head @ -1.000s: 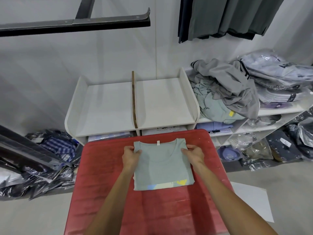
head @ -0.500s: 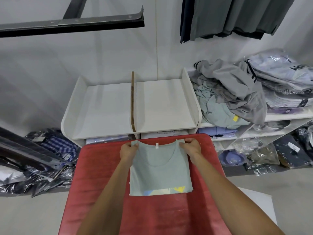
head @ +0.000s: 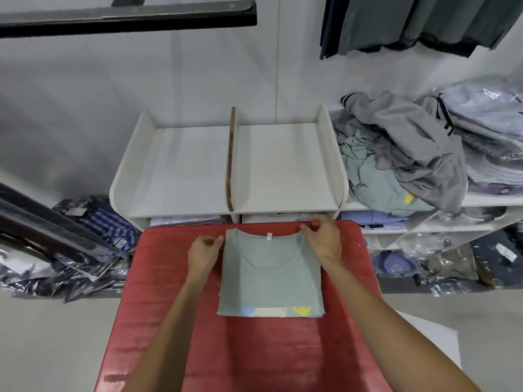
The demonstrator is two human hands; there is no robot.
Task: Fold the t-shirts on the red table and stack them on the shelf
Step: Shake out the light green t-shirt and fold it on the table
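Note:
A pale green t-shirt lies folded into a rectangle on the red table, neckline toward the far edge and a yellow print strip along its near edge. My left hand pinches the shirt's top-left edge. At the top-right corner, my right hand pinches the fabric by the table's far edge. Just beyond the table stands the white shelf, split by a brown divider into two compartments whose white boards show bare.
A heap of grey and green garments and bagged shirts fill the shelving on the right. Plastic-wrapped clothes lie on the floor at left. A dark rail and hanging garments are overhead.
Both hands slid from the shirt's sides up to its top corners. The shirt has shifted slightly toward the table's far edge.

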